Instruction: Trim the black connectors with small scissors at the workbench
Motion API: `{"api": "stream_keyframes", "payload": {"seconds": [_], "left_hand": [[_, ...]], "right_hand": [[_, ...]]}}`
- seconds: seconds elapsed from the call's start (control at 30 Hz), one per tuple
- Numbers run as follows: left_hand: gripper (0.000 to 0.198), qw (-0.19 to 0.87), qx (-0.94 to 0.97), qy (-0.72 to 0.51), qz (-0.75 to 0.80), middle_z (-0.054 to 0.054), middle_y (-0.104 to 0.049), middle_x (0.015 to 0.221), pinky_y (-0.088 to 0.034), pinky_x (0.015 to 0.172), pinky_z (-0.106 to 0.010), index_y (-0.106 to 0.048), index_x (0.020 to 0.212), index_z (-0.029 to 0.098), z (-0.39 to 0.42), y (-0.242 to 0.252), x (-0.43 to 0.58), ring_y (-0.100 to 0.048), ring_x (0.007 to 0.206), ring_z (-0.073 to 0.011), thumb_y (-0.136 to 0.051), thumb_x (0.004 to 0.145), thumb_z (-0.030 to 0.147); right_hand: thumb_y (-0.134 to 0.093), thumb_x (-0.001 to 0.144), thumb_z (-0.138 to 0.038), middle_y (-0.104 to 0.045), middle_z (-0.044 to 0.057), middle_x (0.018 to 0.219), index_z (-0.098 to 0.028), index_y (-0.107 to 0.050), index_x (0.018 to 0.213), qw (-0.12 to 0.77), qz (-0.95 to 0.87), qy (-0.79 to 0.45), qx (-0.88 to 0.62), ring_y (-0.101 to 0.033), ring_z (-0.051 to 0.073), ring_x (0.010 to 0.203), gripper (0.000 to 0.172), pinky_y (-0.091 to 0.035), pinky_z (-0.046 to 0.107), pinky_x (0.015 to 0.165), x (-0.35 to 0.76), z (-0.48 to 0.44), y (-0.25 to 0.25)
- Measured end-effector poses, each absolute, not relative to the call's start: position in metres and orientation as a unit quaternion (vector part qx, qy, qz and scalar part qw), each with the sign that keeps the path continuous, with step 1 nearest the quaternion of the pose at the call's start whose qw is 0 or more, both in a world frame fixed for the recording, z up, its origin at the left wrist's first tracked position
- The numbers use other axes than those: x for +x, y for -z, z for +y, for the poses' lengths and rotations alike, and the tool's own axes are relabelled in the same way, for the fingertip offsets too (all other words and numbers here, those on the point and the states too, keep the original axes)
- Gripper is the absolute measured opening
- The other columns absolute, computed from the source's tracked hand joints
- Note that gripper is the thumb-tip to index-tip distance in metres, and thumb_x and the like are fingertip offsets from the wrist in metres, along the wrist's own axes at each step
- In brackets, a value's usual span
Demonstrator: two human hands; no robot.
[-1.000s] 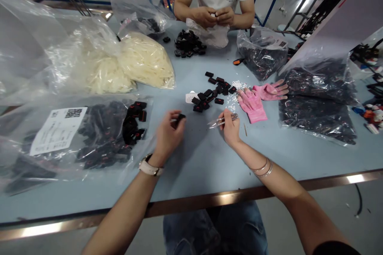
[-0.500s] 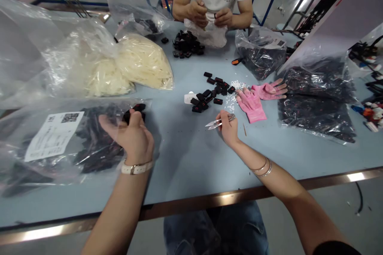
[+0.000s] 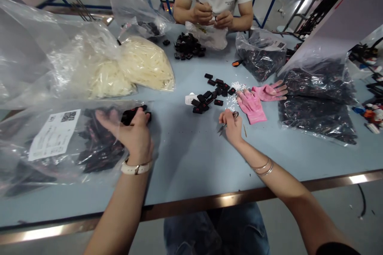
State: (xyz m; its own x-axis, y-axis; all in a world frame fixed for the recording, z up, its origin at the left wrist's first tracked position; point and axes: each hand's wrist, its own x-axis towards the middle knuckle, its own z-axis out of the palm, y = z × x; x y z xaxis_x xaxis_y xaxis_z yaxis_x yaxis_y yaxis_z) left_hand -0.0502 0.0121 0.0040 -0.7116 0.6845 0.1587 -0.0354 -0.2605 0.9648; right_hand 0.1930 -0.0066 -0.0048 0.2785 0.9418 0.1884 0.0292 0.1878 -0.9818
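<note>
Left hand [image 3: 136,139] is placed at the mouth of the labelled clear plastic bag [image 3: 67,169], over the small black plastic housings [image 3: 128,116] lying there. Its digits are spread, one extended to the left across the bag; whether a housing is gripped cannot be told, the fingertips being partly hidden.

Right hand [image 3: 232,125] is held above the blue-grey tabletop [image 3: 191,163], fingers curled around small metal scissors [image 3: 222,129]. The blades are pointed down and toward the left; the handle ring is seen beside the index finger.

A loose group of black housings with red marks [image 3: 204,104] is scattered beyond and between the hands, a white tag [image 3: 189,99] partly covered at its left edge. Tiny white pieces [image 3: 238,86] are strewn to its right, near a pair of pink gloves [image 3: 251,107]. A bag of cream-coloured strips [image 3: 146,61] is set beyond the labelled bag. Across the table, a small item is held between a co-worker's hands [image 3: 204,14], near a heap of black parts [image 3: 188,44].
</note>
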Motion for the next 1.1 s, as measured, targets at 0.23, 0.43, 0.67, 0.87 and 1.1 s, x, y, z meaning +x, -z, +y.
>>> {"api": "stream_keyframes", "payload": {"seconds": [0.23,0.43,0.67,0.87,1.1], "left_hand": [[0.027,0.361,0.465,-0.553,0.590,0.000,-0.063,0.072,-0.047,0.050,-0.020,-0.057,0.096,0.015,-0.004,-0.008,-0.020,-0.060,0.055,-0.0106,-0.063,0.074,0.028],[0.021,0.238,0.754,-0.316,0.524,-0.003,-0.068,0.075,-0.049,0.061,-0.026,-0.066,0.094,0.019,-0.020,0.003,-0.004,-0.062,0.064,-0.0157,-0.050,0.084,0.029],[0.021,0.186,0.809,-0.279,0.483,-0.005,-0.067,0.085,-0.049,0.064,-0.027,-0.064,0.104,0.019,-0.024,0.013,-0.001,-0.063,0.068,-0.0159,-0.050,0.088,0.023],[0.018,0.194,0.826,-0.232,0.475,-0.005,-0.068,0.088,-0.051,0.070,-0.029,-0.063,0.103,0.021,-0.024,0.011,0.000,-0.065,0.076,-0.0181,-0.054,0.088,0.023],[0.035,0.212,0.814,-0.235,0.486,-0.003,-0.067,0.092,-0.052,0.071,-0.029,-0.057,0.117,0.022,-0.025,0.010,0.001,-0.064,0.076,-0.0174,-0.063,0.083,0.027]], "right_hand": [[-0.041,0.094,-0.036,-0.064,0.004,0.076,-0.017,-0.065,0.094,0.420,-0.609,-0.223,-0.635,-0.057,0.015,0.066,0.031,-0.045,0.028,0.066,0.229,0.025,-0.004],[-0.052,0.090,-0.039,-0.060,0.013,0.114,-0.023,-0.065,0.119,0.116,-0.722,-0.071,-0.679,-0.059,0.026,0.097,0.035,-0.047,0.034,0.075,0.226,0.042,-0.020],[-0.048,0.089,-0.027,-0.065,0.011,0.106,-0.018,-0.069,0.103,0.065,-0.747,-0.076,-0.657,-0.063,0.023,0.090,0.027,-0.047,0.031,0.075,0.211,0.025,-0.020],[-0.052,0.090,-0.044,-0.061,0.014,0.116,-0.020,-0.063,0.119,0.084,-0.721,-0.064,-0.685,-0.064,0.024,0.089,0.039,-0.047,0.032,0.069,0.212,0.028,-0.022],[-0.070,0.077,-0.043,-0.065,0.004,0.069,-0.021,-0.066,0.070,0.096,-0.766,-0.193,-0.606,-0.058,0.017,0.064,0.023,-0.034,0.027,0.055,0.201,0.012,-0.024]]}}
